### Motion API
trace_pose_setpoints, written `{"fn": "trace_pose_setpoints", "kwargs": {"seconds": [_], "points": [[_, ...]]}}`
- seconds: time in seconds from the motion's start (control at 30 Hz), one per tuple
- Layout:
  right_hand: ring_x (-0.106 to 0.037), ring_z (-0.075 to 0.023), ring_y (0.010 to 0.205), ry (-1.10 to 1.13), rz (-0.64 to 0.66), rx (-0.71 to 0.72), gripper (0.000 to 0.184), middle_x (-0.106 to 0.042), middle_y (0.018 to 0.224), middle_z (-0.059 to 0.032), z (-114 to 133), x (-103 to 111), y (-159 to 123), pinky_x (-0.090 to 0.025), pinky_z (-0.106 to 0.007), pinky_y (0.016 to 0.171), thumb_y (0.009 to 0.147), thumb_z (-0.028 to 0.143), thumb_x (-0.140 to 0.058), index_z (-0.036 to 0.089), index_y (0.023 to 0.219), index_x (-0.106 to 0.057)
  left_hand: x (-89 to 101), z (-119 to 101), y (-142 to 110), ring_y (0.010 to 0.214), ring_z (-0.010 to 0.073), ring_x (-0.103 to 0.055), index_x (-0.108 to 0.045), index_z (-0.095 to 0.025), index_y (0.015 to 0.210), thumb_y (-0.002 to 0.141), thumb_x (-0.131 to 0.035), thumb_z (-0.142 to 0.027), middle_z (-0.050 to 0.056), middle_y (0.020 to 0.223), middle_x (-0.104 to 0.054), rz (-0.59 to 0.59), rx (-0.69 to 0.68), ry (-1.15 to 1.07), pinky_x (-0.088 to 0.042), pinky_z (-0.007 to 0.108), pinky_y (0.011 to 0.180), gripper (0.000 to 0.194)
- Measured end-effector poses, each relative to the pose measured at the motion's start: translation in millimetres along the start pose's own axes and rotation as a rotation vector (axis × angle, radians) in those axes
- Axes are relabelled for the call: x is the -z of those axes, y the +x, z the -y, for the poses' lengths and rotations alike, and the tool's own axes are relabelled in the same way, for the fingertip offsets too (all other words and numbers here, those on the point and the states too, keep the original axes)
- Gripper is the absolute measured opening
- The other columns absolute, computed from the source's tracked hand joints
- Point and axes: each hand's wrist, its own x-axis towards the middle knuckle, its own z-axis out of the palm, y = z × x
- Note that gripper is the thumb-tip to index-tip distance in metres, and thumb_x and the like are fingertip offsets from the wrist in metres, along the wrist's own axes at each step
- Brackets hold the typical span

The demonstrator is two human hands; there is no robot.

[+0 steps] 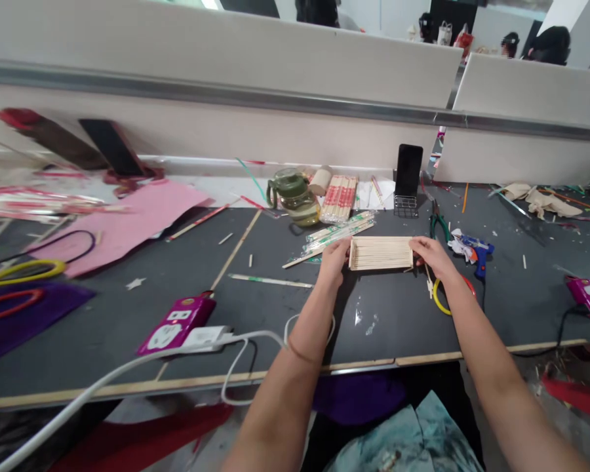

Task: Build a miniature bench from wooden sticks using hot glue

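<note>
Has pink paper (137,219) lying at left on the worktop (270,321), then a magenta power strip (189,311) nearer the front edge, bearing a white plug (204,339). Shows next, farther back, a green-lidded jug (295,200). Has the left hand (333,261) with fingers closed on the left end of a stick tray (381,254), in front of red-printed stick packs (340,198). Grips the tray's right end in the closed fingers of the right hand (433,255). Cannot tell whether resting or raised. Farther right, shows green-handled pliers (440,227) and a blue glue gun (480,255).
</note>
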Motion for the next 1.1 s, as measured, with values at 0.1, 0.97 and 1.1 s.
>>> {"fn": "trace_pose_setpoints", "kwargs": {"seconds": [0.1,0.97,1.1], "points": [[-0.064,-0.0176,0.079,0.030,-0.033,0.045,0.043,-0.073,0.088,-0.0056,-4.5,0.8,-2.8,-0.049,-0.021,0.052,0.079,0.059,-0.067,0.020,0.096,-0.073,7.5,-1.4,0.1,0.063,0.0149,-0.059,-0.072,-0.017,0.080,0.056,-0.084,-0.058,0.002,0.074,-0.070,0.009,0.001,-0.028,-0.045,0.025,0.057,0.048],[-0.059,-0.0155,0.075,-0.619,0.147,0.317,0.003,-0.063,0.082,-0.0003,42.6,12.9,-16.2,-0.043,-0.028,0.068,0.089,0.021,-0.061,0.021,0.088,-0.064,7.6,-51.6,-60.1,0.106,0.0299,-0.058,-0.071,-0.024,0.102,0.091,-0.064,-0.033,0.009,0.111,-0.070,0.175,-0.768,1.026,-0.046,0.046,0.096,0.016],[-0.060,-0.0192,0.088,-0.769,0.098,0.428,0.007,-0.061,0.096,-0.0040,43.2,7.8,-29.3,-0.045,-0.031,0.077,0.089,0.017,-0.062,0.022,0.093,-0.063,-4.1,-47.5,-67.4,0.103,0.0306,-0.057,-0.071,-0.024,0.106,0.092,-0.062,-0.026,0.010,0.108,-0.070,0.216,-0.799,1.141,-0.046,0.045,0.090,0.016]]}}
